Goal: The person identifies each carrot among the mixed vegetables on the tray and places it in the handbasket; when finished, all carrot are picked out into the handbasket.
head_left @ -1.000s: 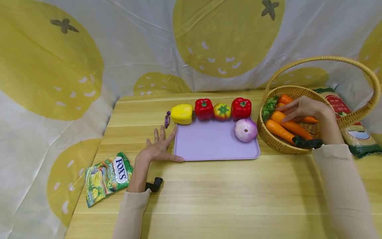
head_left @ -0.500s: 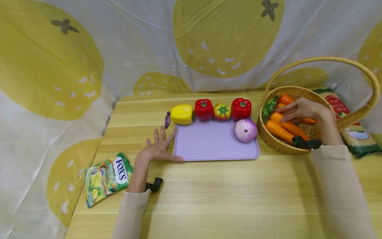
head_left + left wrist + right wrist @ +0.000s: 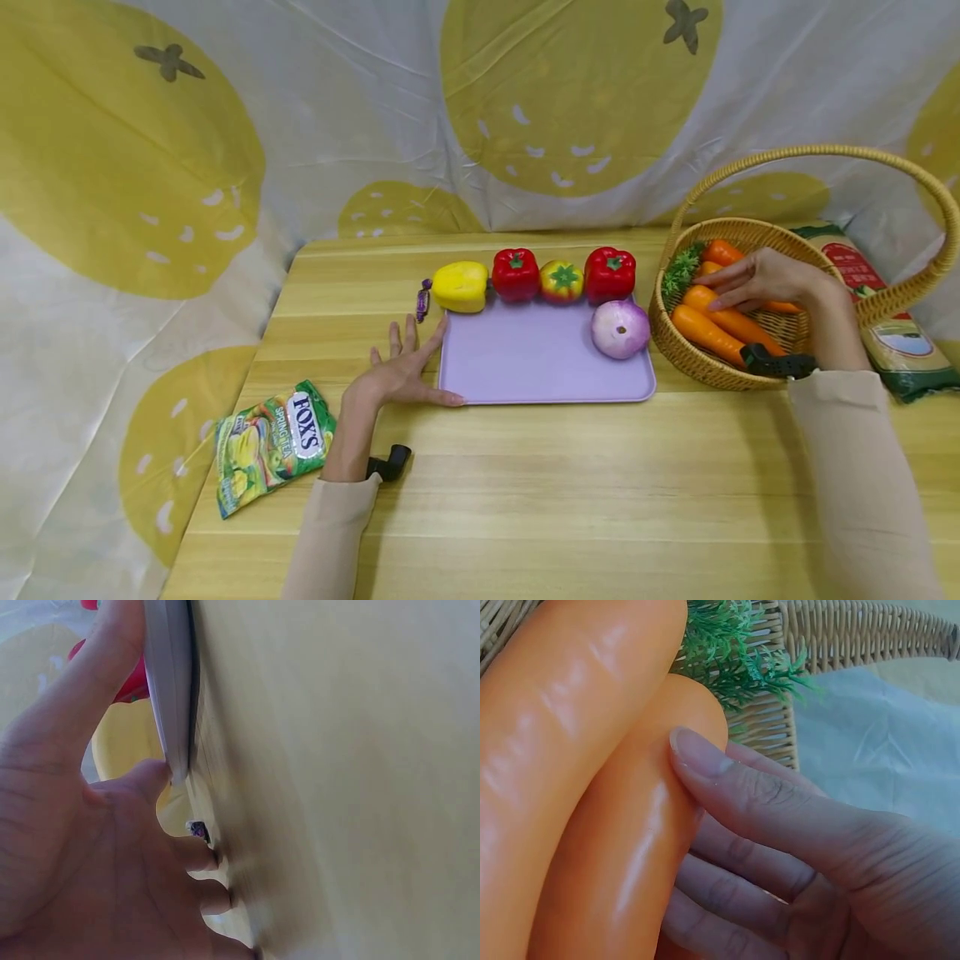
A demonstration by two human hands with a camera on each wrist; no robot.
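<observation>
My right hand (image 3: 787, 279) reaches into a wicker basket (image 3: 670, 354). Its thumb lies on one orange carrot (image 3: 630, 847) near the thick end, with the other fingers curled along the far side, so it grips that carrot. More carrots, including one in front (image 3: 705, 332), lie around it beside green leaves (image 3: 731, 649). My left hand (image 3: 393, 375) spreads its fingers at the left end of a lilac tray (image 3: 525, 358), thumb on the near edge and index finger against the side. The other left fingertips rest on the table.
Along the tray's back sit a yellow pepper (image 3: 460, 287), two red peppers (image 3: 515, 275), and a yellow-red fruit (image 3: 561, 282); a purple onion (image 3: 620, 329) is at the right. A wrapped candy (image 3: 422, 302), a FOX'S bag (image 3: 273, 446) and a red-green bag (image 3: 900, 342) lie around.
The head view has shifted very slightly. The right hand's fingers have drawn a little closer around the carrot; the left hand stays at the tray.
</observation>
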